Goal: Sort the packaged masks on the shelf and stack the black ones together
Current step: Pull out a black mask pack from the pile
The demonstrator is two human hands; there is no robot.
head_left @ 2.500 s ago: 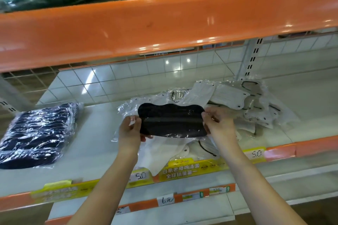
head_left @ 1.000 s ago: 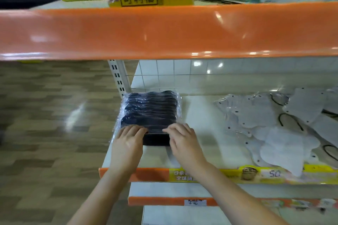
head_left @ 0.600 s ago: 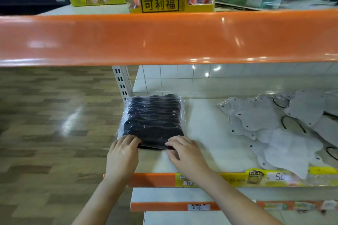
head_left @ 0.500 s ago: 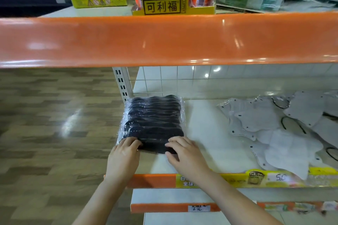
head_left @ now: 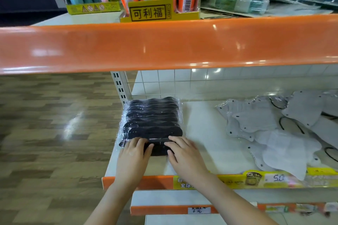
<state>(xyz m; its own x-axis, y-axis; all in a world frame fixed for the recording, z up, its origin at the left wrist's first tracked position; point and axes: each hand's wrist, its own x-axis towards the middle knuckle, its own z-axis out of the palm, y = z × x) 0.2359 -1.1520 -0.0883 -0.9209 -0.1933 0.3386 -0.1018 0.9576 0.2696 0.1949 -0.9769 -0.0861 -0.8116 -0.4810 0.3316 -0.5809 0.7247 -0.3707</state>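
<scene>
Black masks (head_left: 151, 120) lie stacked at the shelf's (head_left: 201, 129) left end, left of the white masks (head_left: 274, 133). My left hand (head_left: 133, 157) and right hand (head_left: 184, 155) press flat on the nearest pack. They look light, soft, slippery; I'd pinch the wrapper edges.

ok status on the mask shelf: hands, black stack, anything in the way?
Left hand and right hand flat on black mask stack. Stack at shelf's left end. White masks loose to the right, apart.
</scene>
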